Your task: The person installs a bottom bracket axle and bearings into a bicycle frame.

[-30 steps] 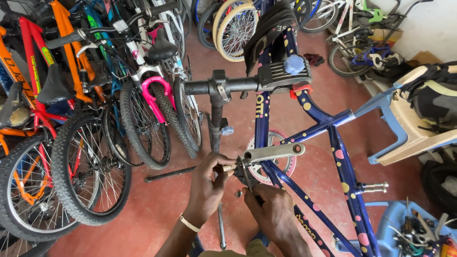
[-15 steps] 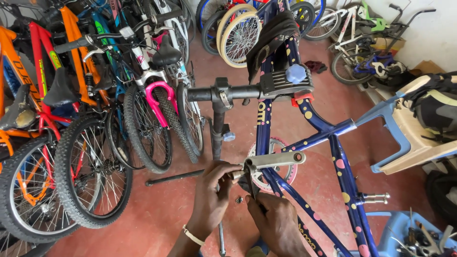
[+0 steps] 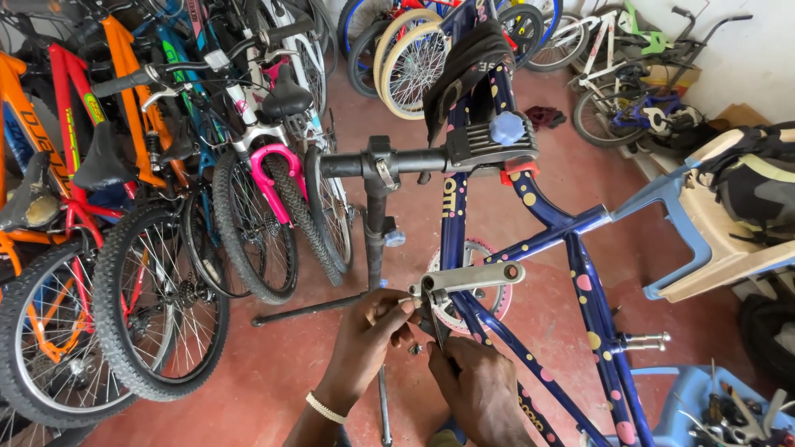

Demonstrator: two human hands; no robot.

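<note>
A silver crank arm point(image 3: 468, 279) is lying nearly level at the centre of the frame, its bare pedal end pointing right, sitting in front of a pink-rimmed chainring point(image 3: 489, 302) on the dark blue, dot-patterned bicycle frame point(image 3: 580, 281) clamped upside down.

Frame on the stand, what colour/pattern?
Dark blue frame with pink and yellow polka dots; clearest in the head view.

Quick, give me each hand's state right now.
Left hand: fingers pinched closed at the crank arm end.
Right hand: closed around a dark tool.
</note>
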